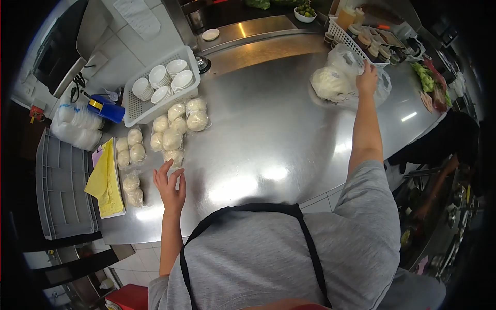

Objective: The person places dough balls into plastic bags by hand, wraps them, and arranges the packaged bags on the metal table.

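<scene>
My right hand [367, 80] is stretched out to the far right of the steel table, fingers closed on the edge of a clear plastic bag [383, 89]. A large pale, dough-like lump [330, 83] shows through the plastic beside it. On the left, my left hand [170, 187] is open with its fingers apart. Its fingertips are right by a plastic-wrapped dough ball [174, 157], and I cannot tell whether they touch. Just beyond lies a group of wrapped dough balls [172, 138]. Smaller wrapped packs [137, 152] lie further left.
A white basket [135, 114] of small stacked bowls stands at the back left. Nearby are a yellow notepad [106, 178], a blue tape dispenser [109, 108] and a grey crate [62, 186]. Another basket [345, 40] with jars stands back right. At the right edge, another person's arm [439, 186] shows.
</scene>
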`<control>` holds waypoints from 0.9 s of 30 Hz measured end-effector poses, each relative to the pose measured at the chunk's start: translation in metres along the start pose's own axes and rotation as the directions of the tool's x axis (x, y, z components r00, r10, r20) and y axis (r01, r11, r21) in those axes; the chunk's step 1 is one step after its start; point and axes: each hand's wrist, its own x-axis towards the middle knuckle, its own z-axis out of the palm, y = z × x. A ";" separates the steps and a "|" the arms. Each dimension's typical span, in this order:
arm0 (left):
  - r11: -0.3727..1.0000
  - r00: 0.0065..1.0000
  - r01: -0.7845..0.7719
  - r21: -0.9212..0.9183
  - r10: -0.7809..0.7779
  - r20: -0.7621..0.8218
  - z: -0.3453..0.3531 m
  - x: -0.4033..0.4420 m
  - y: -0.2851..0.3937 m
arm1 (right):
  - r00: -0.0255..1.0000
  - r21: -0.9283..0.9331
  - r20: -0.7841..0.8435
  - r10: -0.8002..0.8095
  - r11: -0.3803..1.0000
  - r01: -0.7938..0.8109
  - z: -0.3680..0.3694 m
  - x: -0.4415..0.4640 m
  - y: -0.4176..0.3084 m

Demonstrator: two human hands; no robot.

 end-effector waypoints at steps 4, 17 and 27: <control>1.000 1.000 0.003 -0.012 -0.003 0.022 0.004 0.010 0.012 | 0.992 -0.009 0.103 -0.070 0.997 0.071 0.038 0.031 0.044; 0.942 0.992 -0.078 -0.328 0.040 -0.119 -0.023 0.040 0.041 | 0.753 0.749 -0.059 -0.655 0.470 0.468 -0.230 -0.089 -0.113; 0.529 0.965 0.238 -0.815 -0.030 0.262 -0.057 0.060 0.079 | 0.067 0.959 -0.058 -0.996 -0.037 0.281 -0.230 -0.274 -0.230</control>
